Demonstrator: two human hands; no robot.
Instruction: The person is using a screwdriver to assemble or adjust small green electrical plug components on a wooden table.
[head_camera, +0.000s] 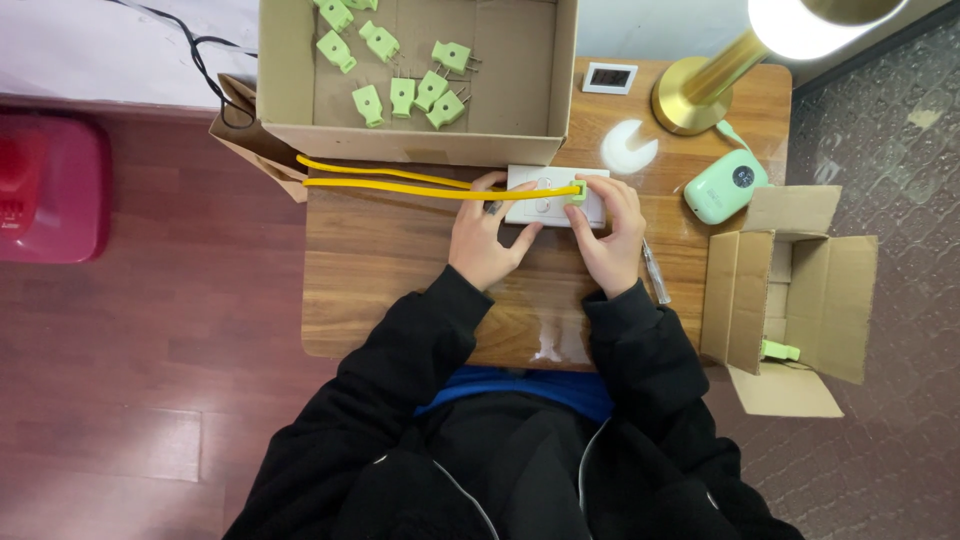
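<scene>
A flat white power strip (548, 195) lies on the smooth brown wooden tabletop (390, 270), just in front of a big open cardboard box (415, 140). The strip is a long rectangle with rounded corners.

The left hand (487, 238) rests on the left part of the strip, with its fingers spread out and pressing down on it. The right hand (606, 228) is on the right end of the strip. Its fingers are closed around a small light green plug (578, 190), which sits on top of the strip. A long yellow cord (400, 186) runs from the plug to the left, doubles over, and goes off past the corner of the big box. The cord looks smooth and rubbery.

Inside the big box lie many more green plugs (405, 70), small and blocky, some with thin metal prongs sticking out.

To the right of the hands, a thin clear pen-shaped tool (656, 270) lies on the wood. Further right sits a rounded mint green gadget (725, 187) with a dark round spot. Behind it stands a shiny gold lamp (705, 85) with a round base, and its top glows bright. Near the lamp are a small white round thing (628, 148) and a little white square screen (609, 77).

A smaller cardboard box (800, 290) stands open beside the tabletop, with one green piece (780, 351) in it.
</scene>
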